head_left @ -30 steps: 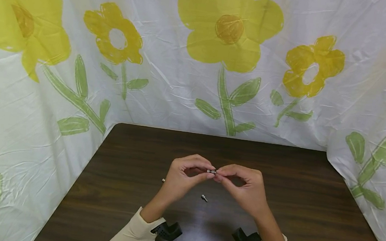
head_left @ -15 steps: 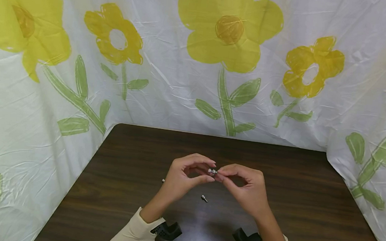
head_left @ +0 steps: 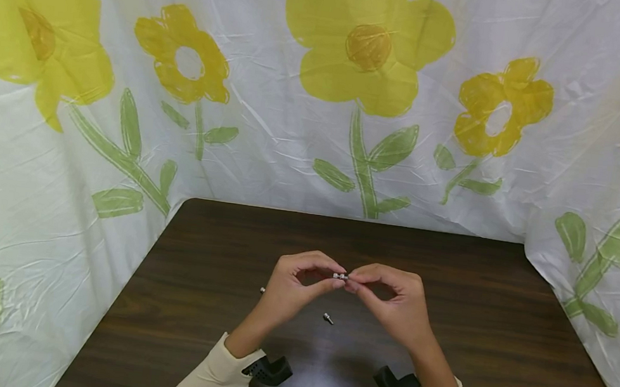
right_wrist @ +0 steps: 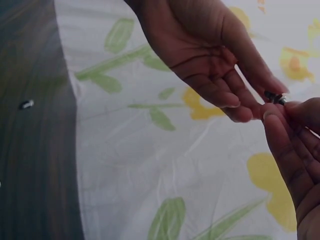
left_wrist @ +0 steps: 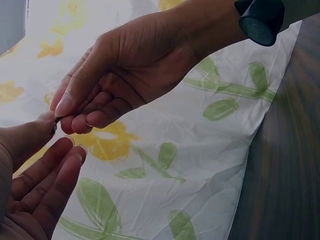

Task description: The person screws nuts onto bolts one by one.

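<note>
A small silver metal bolt [head_left: 340,276], with what looks like a nut on its shank, is held between both hands above the table. My left hand [head_left: 291,281] pinches the head end between thumb and fingertips. From the other side my right hand [head_left: 397,296] pinches the shank end with thumb and index finger. In the right wrist view the bolt [right_wrist: 276,97] shows between the fingertips; the left wrist view mostly hides it behind them. Below the hands, a second bolt [head_left: 328,318] lies on the dark wooden table [head_left: 205,309].
Beside my left wrist a small shiny metal piece [head_left: 262,289] lies on the table, partly hidden by the hand. A white curtain [head_left: 257,149] with yellow flowers hangs around the table's back and sides. Black wrist cameras [head_left: 272,371] sit at both cuffs.
Half a second ago my left fingers were spread apart around the bolt's head; now they have closed on it again. My right hand stays in place, and the bolt on the table has not moved.
</note>
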A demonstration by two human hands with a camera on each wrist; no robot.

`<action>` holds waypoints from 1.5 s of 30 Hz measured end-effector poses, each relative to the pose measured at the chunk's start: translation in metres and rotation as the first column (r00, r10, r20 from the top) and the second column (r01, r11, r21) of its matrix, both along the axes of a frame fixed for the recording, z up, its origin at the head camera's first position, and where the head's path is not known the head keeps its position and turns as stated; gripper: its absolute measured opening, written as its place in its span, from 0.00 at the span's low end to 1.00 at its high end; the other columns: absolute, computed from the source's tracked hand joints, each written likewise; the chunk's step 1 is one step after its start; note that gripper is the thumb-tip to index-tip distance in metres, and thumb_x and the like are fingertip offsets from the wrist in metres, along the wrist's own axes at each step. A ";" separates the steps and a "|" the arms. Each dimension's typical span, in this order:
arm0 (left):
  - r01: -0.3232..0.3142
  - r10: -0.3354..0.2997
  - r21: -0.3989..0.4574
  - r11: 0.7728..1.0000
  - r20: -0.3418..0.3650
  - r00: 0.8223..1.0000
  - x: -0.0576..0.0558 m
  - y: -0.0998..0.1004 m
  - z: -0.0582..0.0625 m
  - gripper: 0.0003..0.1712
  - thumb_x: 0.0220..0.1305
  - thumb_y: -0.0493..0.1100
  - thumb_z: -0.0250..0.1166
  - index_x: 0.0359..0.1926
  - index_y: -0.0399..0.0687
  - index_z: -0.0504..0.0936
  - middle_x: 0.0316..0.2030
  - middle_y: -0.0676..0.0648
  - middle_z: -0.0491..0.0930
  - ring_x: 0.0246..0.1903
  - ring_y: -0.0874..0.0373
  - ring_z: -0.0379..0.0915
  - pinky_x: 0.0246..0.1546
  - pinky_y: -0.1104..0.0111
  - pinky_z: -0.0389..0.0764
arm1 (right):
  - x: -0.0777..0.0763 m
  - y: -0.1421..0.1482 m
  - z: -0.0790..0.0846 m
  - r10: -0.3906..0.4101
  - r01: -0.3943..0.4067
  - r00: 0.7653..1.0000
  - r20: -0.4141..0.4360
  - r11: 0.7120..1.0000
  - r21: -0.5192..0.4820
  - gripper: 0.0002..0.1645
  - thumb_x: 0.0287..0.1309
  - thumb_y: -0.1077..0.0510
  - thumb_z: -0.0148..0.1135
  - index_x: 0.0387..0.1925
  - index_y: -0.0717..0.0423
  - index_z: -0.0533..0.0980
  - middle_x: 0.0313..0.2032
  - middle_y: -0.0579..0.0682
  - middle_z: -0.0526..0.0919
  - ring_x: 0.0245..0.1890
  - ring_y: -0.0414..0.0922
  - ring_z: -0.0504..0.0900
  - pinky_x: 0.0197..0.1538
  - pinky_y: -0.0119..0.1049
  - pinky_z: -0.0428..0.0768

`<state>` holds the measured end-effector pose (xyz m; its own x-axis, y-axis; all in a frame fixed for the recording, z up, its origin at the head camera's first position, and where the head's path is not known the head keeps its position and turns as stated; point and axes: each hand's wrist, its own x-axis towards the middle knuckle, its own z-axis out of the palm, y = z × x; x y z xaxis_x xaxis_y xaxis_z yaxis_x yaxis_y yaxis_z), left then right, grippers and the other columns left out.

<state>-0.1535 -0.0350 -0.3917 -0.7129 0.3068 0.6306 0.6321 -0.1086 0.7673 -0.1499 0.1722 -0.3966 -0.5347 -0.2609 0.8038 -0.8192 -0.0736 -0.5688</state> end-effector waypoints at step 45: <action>-0.015 0.014 0.024 1.000 0.053 0.999 -0.008 -0.001 -0.013 0.04 0.68 0.29 0.64 0.41 0.30 0.84 0.34 0.35 0.85 0.31 0.48 0.85 0.32 0.56 0.87 | 0.000 -0.001 0.001 0.001 -0.001 1.000 -0.005 1.000 -0.013 0.18 0.45 0.84 0.70 0.37 0.66 0.84 0.34 0.62 0.87 0.34 0.50 0.88 0.38 0.34 0.86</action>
<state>-0.1611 -0.0358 -0.4048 -0.7496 0.2812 0.5992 0.5924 -0.1187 0.7968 -0.1496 0.1709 -0.3954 -0.5305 -0.2510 0.8097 -0.8220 -0.0812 -0.5637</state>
